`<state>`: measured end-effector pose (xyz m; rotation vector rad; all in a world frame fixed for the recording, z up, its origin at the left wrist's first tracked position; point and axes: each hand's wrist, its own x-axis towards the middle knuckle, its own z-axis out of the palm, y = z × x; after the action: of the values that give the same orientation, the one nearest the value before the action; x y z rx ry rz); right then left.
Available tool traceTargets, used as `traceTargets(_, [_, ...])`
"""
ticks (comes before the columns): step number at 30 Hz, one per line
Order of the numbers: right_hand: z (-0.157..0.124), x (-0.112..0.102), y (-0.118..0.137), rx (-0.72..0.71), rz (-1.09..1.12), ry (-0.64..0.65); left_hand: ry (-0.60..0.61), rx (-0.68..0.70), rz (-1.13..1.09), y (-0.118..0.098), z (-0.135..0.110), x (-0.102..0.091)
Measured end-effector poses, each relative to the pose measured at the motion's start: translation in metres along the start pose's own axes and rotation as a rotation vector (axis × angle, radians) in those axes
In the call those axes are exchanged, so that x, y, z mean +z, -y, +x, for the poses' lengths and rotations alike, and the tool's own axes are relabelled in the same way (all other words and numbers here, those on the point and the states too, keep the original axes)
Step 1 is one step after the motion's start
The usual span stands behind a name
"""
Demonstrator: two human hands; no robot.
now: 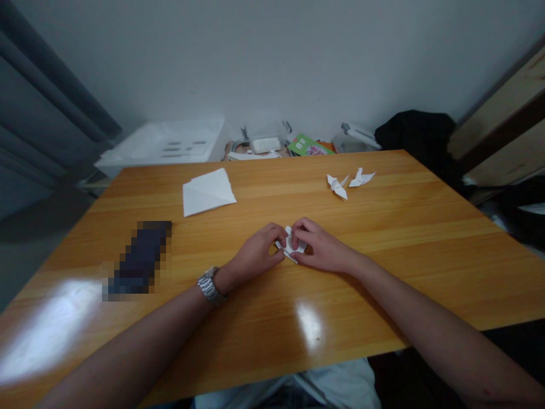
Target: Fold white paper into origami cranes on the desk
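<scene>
Between my two hands, at the middle of the wooden table (255,307), is a small piece of folded white paper (290,245). My left hand (263,250), with a metal watch (210,286) on its wrist, has its fingers curled on the paper's left side. From the right, my right hand (313,245) grips the paper with bent fingers and thumb. Fingers cover parts of the paper, so its exact folded shape is hard to make out. Beyond my right hand stand two white paper cranes, one nearer (338,186) and one farther (361,178).
A stack of white paper sheets (208,193) lies at the table's back left. Nearer on the left is a dark, pixelated flat object (140,258). Behind the table are a white plastic tray (183,142), a green booklet (304,145) and a black bundle (415,133).
</scene>
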<state>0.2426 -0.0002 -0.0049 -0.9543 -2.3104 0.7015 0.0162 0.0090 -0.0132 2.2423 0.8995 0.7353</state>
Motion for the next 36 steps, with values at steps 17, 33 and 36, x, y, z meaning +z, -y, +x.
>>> traceTargets(17, [-0.001,-0.013,-0.004,-0.035,0.007,0.082,-0.073,-0.046,-0.17,0.001,0.0,-0.001])
traceTargets(33, [0.0,-0.014,-0.001,-0.022,-0.017,0.076,-0.161,-0.1,-0.141,0.003,0.0,0.002])
traceTargets(36, [0.0,-0.012,-0.005,0.008,-0.023,0.05,-0.17,-0.113,-0.114,0.003,0.0,0.002])
